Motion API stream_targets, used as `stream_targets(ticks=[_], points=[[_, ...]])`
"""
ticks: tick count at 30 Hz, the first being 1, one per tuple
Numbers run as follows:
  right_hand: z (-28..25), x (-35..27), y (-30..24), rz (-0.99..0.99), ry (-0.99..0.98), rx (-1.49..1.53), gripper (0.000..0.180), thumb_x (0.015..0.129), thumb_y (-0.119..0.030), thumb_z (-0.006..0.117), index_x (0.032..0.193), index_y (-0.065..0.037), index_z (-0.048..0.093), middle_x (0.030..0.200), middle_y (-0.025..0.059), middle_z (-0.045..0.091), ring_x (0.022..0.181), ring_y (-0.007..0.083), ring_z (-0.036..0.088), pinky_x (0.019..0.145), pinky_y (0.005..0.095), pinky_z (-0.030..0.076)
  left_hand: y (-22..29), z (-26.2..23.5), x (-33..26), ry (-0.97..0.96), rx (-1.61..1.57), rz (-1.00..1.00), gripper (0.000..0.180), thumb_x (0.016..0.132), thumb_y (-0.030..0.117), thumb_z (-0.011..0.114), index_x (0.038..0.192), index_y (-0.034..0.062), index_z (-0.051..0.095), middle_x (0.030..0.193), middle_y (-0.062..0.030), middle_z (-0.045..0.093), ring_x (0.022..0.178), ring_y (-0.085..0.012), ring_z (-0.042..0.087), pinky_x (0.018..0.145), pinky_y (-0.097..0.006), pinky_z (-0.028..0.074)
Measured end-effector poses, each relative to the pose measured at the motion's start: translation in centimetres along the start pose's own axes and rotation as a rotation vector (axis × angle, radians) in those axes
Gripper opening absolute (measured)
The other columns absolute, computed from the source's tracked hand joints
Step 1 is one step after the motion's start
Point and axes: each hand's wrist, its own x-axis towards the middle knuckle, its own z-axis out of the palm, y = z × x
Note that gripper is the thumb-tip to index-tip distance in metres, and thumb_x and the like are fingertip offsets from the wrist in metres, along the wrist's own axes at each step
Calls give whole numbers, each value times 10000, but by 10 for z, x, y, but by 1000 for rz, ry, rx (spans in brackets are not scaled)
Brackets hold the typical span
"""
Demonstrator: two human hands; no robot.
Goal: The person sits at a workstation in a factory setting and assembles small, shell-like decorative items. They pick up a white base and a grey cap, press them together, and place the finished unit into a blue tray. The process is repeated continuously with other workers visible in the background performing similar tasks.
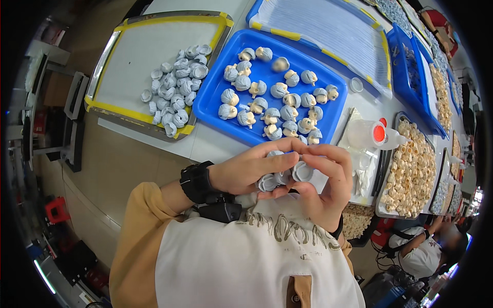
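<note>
You held a small cluster of grey caps (281,177) between both hands, close to your chest: your left hand (251,169) wrapped them from the left with its fingers curled over the top, and your right hand (328,187) closed in from the right, its thumb and forefinger pinched on the rim of one cap (302,172). Both grips were narrow and tight on the pieces, the fingertips of the two hands meeting above them. Just beyond your fingers sat a blue tray (215,95) of grey and cream pieces; farther out to the left of the grip lay a yellow-edged tray (128,56) with a heap of grey caps. To the right of the grip stood a clear bottle (370,134) with a red cap, and past it a tray (398,120) of cream pieces
</note>
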Motion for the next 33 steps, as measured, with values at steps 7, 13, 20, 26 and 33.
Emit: stream_targets(ticks=[7,13,20,26,33], points=[[-4,-3,2,-50,37,109,460,673,-273,773,1008,-25,579,964,138,565,829,244,573,681,321,463,9,0,-9,-18,162,108,398,853,345,603,1059,44,446,759,-53,550,492,-71,495,391,-176,355],[-1,-2,-1,-95,36,157,474,671,-312,769,1002,-38,569,956,134,566,829,240,565,680,324,446,9,-5,-1,122,860,698,198,810,156,640,940,30,558,831,-38,587,654,-101,547,554,-228,422],[-3,-6,1,-70,89,68,472,652,-304,782,991,-50,574,993,144,555,856,258,553,696,338,446,3,7,-8,30,754,458,194,803,75,596,981,-2,578,881,-62,617,812,-111,558,704,-260,440],[1,-2,4,-151,97,173,454,637,-265,788,982,-53,583,1009,139,554,852,262,546,668,331,456,-3,2,-17,54,563,309,298,811,174,638,1049,3,585,837,-57,612,675,-92,552,598,-235,437],[0,-5,5,-160,48,219,466,667,-329,761,995,-63,563,1050,143,534,867,243,540,651,299,467,-15,-4,-10,26,497,359,467,794,363,666,1046,-20,575,802,-60,597,585,-94,541,508,-218,426]])
